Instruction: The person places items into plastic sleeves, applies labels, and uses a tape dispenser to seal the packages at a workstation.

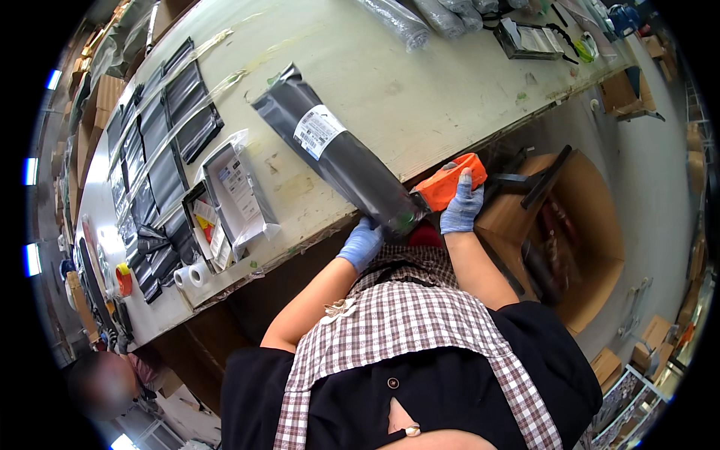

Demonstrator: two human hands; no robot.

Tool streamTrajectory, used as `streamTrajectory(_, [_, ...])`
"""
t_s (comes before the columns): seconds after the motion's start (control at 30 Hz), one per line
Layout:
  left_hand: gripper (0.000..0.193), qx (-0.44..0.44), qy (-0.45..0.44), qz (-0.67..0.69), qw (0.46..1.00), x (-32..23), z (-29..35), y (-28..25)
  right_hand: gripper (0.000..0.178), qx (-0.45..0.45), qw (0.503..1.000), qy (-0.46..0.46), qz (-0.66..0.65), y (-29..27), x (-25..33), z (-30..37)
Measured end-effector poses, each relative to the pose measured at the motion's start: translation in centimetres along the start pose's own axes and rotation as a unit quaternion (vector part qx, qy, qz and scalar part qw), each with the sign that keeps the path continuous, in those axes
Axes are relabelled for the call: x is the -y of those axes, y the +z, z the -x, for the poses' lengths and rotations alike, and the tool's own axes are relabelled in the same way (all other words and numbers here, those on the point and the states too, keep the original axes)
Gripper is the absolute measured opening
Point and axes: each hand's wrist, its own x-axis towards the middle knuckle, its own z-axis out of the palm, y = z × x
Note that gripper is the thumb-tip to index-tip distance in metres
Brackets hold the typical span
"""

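Note:
A long black plastic-wrapped package [349, 169] with a white printed label [319, 131] lies slanted across the table's near edge. Its near end juts out towards my apron. My left hand [363, 244], in a blue glove, grips that near end from the left, with its fingers partly hidden by the package. In my right hand [462, 204], also gloved in blue, is an orange tape dispenser [442, 182], held against the right side of the package's near end. The thumb lies along the top of the dispenser.
Left on the table [450, 90] are flat black packages [154, 142], a grey tray [234, 189] holding labels and white rolls [191, 275]. Clear-wrapped rolls [401, 22] lie at the far edge. An open cardboard box [600, 240] stands right; another person [112, 379] is lower left.

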Motion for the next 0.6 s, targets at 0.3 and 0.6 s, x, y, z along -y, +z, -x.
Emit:
streamTrajectory(0.3, [0.042, -0.077, 0.633, -0.52, 0.569, -22.2, 4.1, -5.7, 0.039, 0.009, 0.999, -0.047, 0.0, -0.7, 0.5, -1.9])
streamTrajectory(0.6, [0.061, -0.129, 0.663, -0.336, 0.657, -32.0, 7.0, -1.7, 0.053, 0.281, 0.944, 0.113, 0.129, -6.6, 3.3, -4.7])
